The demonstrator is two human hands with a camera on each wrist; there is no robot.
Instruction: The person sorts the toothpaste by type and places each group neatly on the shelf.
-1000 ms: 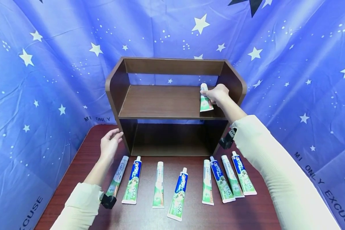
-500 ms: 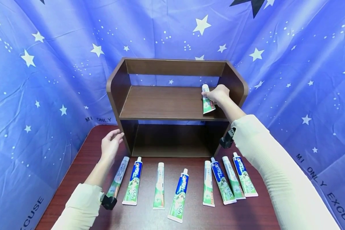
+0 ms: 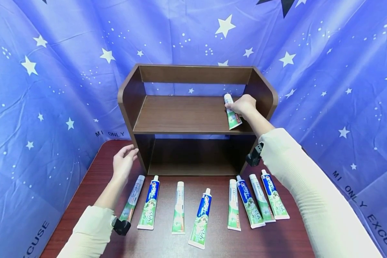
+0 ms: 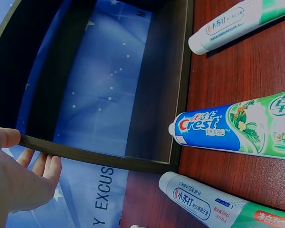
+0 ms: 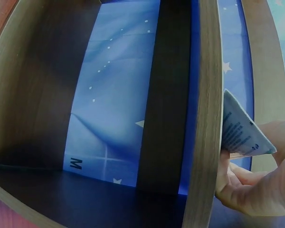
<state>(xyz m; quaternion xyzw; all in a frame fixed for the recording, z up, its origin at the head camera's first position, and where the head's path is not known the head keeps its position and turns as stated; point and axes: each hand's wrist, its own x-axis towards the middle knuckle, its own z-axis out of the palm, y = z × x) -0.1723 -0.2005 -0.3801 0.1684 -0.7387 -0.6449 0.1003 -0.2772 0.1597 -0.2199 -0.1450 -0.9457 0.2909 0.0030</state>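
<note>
My right hand [image 3: 243, 104] grips a white and green toothpaste tube [image 3: 233, 120] at the right end of the upper board of the brown shelf [image 3: 180, 114]. The tube lies cap to the back and slightly slanted. In the right wrist view its flat end [image 5: 242, 128] shows above the fingers. My left hand [image 3: 123, 163] is at the shelf's left side panel. From the left wrist view, the thumb and fingers of that hand [image 4: 26, 180] pinch the panel's front edge [image 4: 85, 154] from both sides.
On the red-brown table [image 3: 93, 186] in front of the shelf lie several toothpaste tubes: a blue-green Crest tube [image 3: 200, 220], a white-green tube [image 3: 178, 208], a group at the right [image 3: 249, 202] and a pair at the left [image 3: 148, 204]. A blue star curtain [image 3: 193, 36] hangs behind.
The held tube has turned a little on the upper board, its flat end shifting right and toward the front. My left hand stays at the side panel.
</note>
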